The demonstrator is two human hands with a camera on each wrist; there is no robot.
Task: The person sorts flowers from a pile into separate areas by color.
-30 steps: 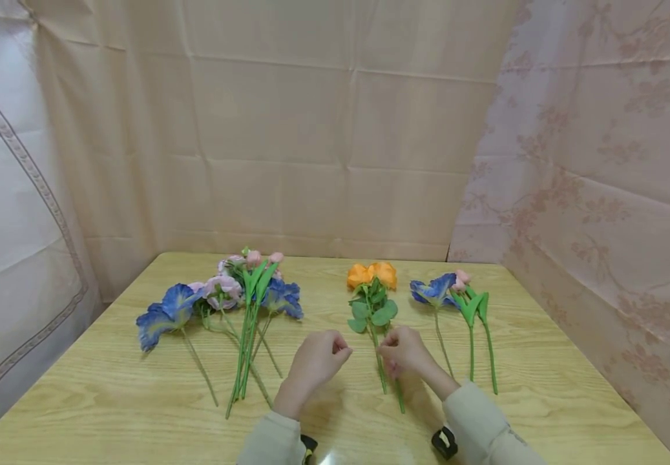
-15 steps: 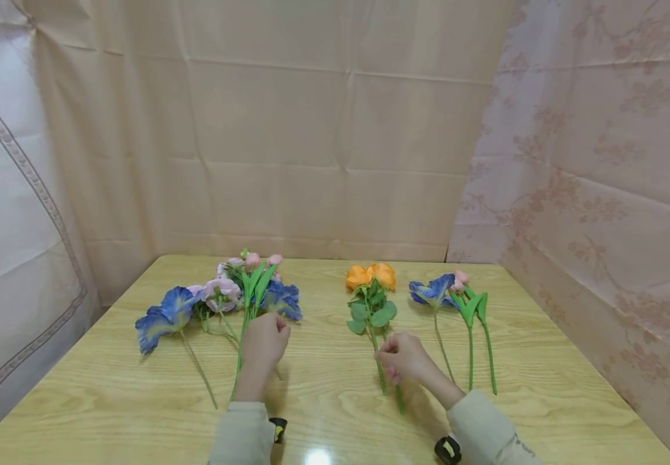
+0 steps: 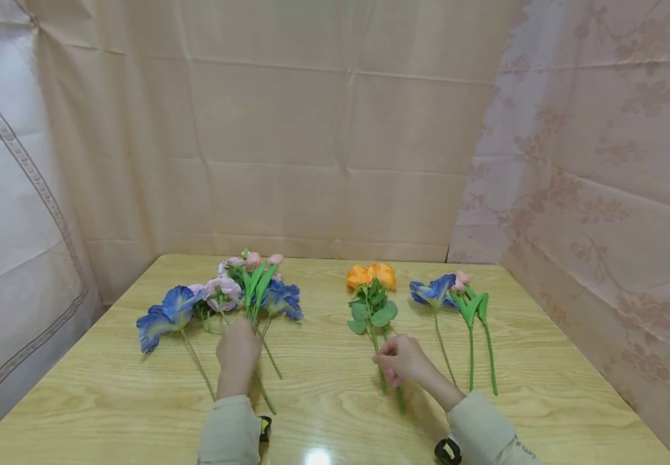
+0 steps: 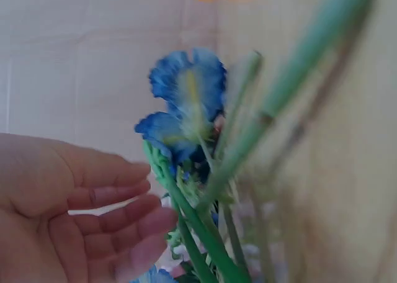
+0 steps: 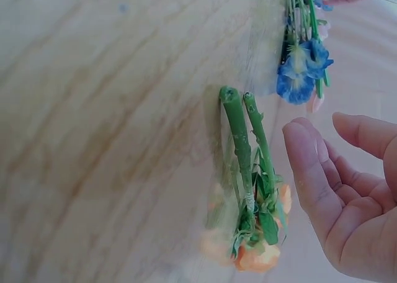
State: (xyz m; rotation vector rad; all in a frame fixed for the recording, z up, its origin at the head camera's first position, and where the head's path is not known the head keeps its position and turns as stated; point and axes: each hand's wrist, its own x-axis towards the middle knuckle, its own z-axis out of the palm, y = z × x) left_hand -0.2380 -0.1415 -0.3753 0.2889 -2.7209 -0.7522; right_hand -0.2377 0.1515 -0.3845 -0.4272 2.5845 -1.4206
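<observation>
Holding the left hand (image 3: 238, 352) over the green stems of the pink tulips (image 3: 263, 285), on the left part of the wooden table (image 3: 335, 413). Bending the left fingers (image 4: 142, 228) only loosely, with the tips just beside the tulip stems in the left wrist view; not being able to tell about real contact there. Holding also the right hand (image 3: 406, 360) above the lower stems of the two orange flowers (image 3: 371, 276), a little right of the table's middle. Curving the right fingers (image 5: 304, 156) softly, with the thumb apart from the index finger and the orange flowers' stems near them. Seeing around the left tulips, in one loose group, two blue flowers (image 3: 174, 307) and several pale purple flowers (image 3: 224, 292), with some stems crossing. Seeing, farther right, a single blue flower (image 3: 435, 294) beside more pink tulips (image 3: 470, 307). Wearing light sleeves (image 3: 230, 429) and facing a beige curtain (image 3: 265, 142) behind the table.
</observation>
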